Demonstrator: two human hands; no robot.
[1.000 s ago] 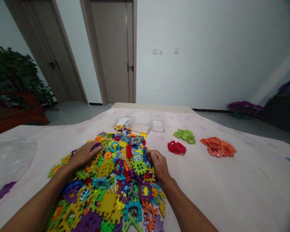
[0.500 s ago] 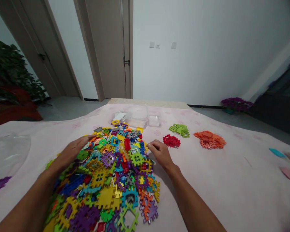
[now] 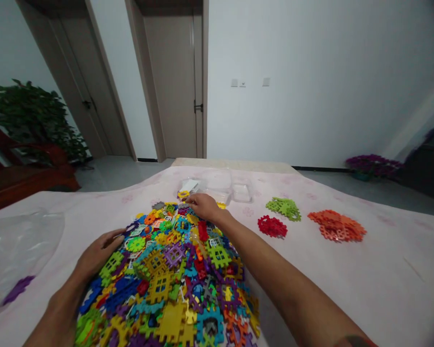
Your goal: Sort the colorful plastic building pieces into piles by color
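A big heap of many-coloured interlocking plastic pieces (image 3: 173, 270) lies on the pink cloth in front of me. My left hand (image 3: 97, 255) rests flat on the heap's left edge, fingers stretched toward a green piece. My right hand (image 3: 204, 206) reaches across to the far end of the heap, fingers curled down onto the pieces there, near a yellow ring-shaped piece (image 3: 183, 194). What, if anything, it grips is hidden. Sorted small piles lie to the right: red (image 3: 272, 226), light green (image 3: 284, 207), orange (image 3: 338, 225).
Clear plastic containers (image 3: 220, 185) stand beyond the heap. A clear plastic bag (image 3: 18, 246) and a purple piece (image 3: 18, 289) lie at the left. Doors, a potted plant (image 3: 32, 120) and a red wooden chair are behind. Purple flowers (image 3: 371, 165) sit on the floor at right.
My right hand has moved from the heap's right edge across to its far end. My left hand slid back along the left edge. The camera tilted slightly.
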